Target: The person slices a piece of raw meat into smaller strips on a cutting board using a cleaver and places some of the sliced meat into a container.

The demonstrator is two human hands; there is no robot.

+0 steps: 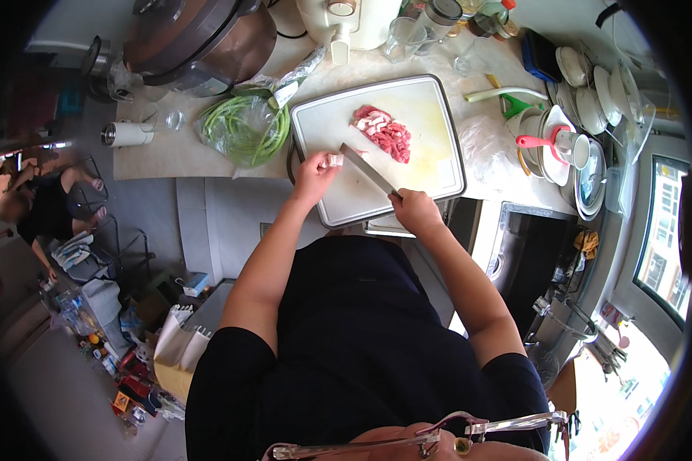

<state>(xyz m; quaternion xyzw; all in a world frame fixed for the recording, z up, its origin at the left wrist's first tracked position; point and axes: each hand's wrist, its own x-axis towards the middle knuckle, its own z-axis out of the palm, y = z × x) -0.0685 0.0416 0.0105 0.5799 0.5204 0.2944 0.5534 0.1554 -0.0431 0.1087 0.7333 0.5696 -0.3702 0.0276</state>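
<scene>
My right hand (pixel 416 212) is closed on the handle of a kitchen knife (pixel 370 170), whose blade slants up and left over a white cutting board (pixel 334 201) with a dark rim. Left of the blade's tip, my left hand (pixel 316 176) holds a small pale piece of meat (pixel 334 161) between its fingers, above the board's left part. Cut red and pale raw meat (pixel 383 131) lies in a heap on the board, beyond the knife. The underside of the piece in my left hand is hidden.
Green long beans (pixel 245 129) in a plastic bag lie left of the board. Behind stand a large brown cooker (pixel 207 52), a cream appliance (pixel 352 23) and glass cups (pixel 405 39). Stacked bowls (pixel 539 135) and crumpled plastic (pixel 487 144) are at right. Another person (pixel 46 201) sits far left.
</scene>
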